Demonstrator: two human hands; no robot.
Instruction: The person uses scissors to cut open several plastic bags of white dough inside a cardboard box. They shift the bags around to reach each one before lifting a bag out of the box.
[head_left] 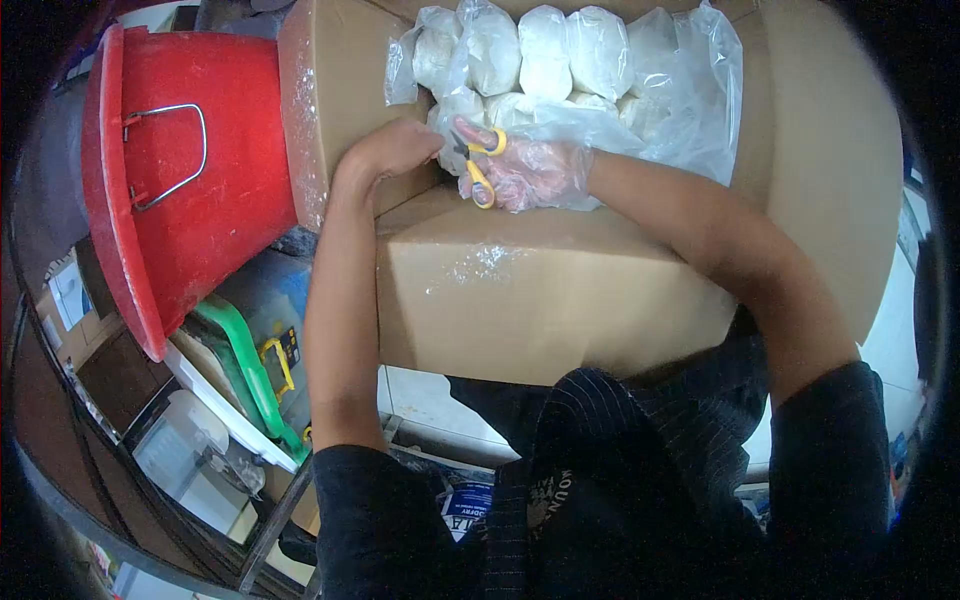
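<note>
Inside a large cardboard box (490,300), several clear plastic bags (545,50) of a white substance lie in rows. My right hand (530,172), covered by a clear plastic glove or bag, holds scissors (482,185) with yellow handles at the box's near left part. The scissors' dark blades point up and left, towards my other hand. My left hand (405,145) is bare and bent inward at the box's left side, next to the nearest bag. Its fingers are closed near the blade tips; what they pinch, if anything, is too small to tell.
A red tub (210,150) with a metal handle stands left of the box. Below it are a green-edged item (240,360) and clear plastic containers (180,445) on a rack. White powder marks the box's near flap and left flap.
</note>
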